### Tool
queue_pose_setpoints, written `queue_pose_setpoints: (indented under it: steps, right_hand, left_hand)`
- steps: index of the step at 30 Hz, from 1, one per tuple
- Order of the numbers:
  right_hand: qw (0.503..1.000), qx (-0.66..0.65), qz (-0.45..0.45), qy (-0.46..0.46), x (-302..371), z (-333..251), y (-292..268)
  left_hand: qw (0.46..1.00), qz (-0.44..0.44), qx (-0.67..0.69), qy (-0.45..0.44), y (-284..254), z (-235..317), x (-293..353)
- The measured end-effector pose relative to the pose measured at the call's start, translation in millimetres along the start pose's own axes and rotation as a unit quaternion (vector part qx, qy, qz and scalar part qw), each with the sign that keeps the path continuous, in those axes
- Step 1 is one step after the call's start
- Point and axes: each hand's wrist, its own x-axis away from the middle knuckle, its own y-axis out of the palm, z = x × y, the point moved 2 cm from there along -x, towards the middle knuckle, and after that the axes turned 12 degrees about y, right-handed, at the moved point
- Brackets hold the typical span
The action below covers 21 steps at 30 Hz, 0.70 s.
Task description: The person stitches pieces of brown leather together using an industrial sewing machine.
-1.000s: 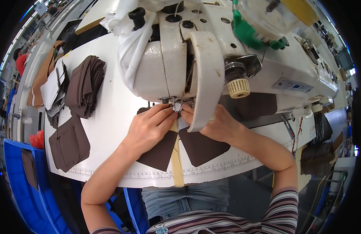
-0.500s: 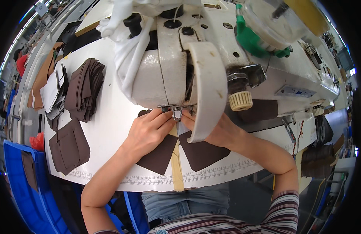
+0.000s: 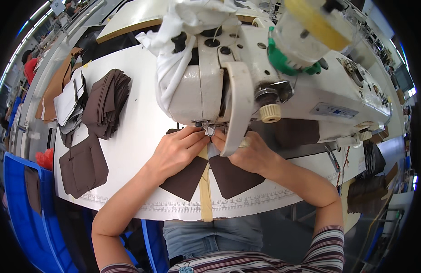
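A white sewing machine (image 3: 185,98) stands over the table, its presser foot (image 3: 210,130) down between my hands. My left hand (image 3: 176,149) has its fingers bent and together, gripping a dark brown fabric piece (image 3: 185,181) just left of the foot. On the other side my right hand (image 3: 253,154) pinches a second brown fabric piece (image 3: 234,178); the machine's curved white guard (image 3: 240,104) hides part of its fingers. The two pieces meet near the foot and spread apart toward me. Between them runs a yellowish tape strip (image 3: 205,195) on the table.
Stacked brown pieces (image 3: 106,104), white-grey pieces (image 3: 70,102) and a flat brown piece (image 3: 84,167) lie at left. Blue bins (image 3: 28,218) stand beside the table. A printed ruler scale (image 3: 160,210) follows the front edge. More dark pieces (image 3: 367,193) are at right.
The whole view has shifted slightly, so the machine appears a little lower and turned. Both hands stay beside the presser foot, and more of my right hand shows past the guard.
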Motion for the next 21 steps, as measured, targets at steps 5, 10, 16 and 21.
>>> queue_pose_setpoints:
  steps: [5,10,16,21]
  right_hand:
    - [1.000,-0.024,-0.016,0.001,1,1,-6]
    - [1.000,-0.014,-0.004,0.003,-2,-2,-16]
    - [1.000,-0.016,-0.009,0.011,-3,-1,-14]
    - [1.000,-0.017,-0.017,0.015,-2,-1,-15]
  left_hand:
    - [0.996,-0.009,0.066,-0.052,-2,-3,1]
    - [0.973,0.031,0.164,-0.160,-5,-7,1]
    - [0.995,-0.001,0.084,-0.050,-6,-4,0]
    - [0.997,-0.020,0.066,-0.027,-8,-3,-1]
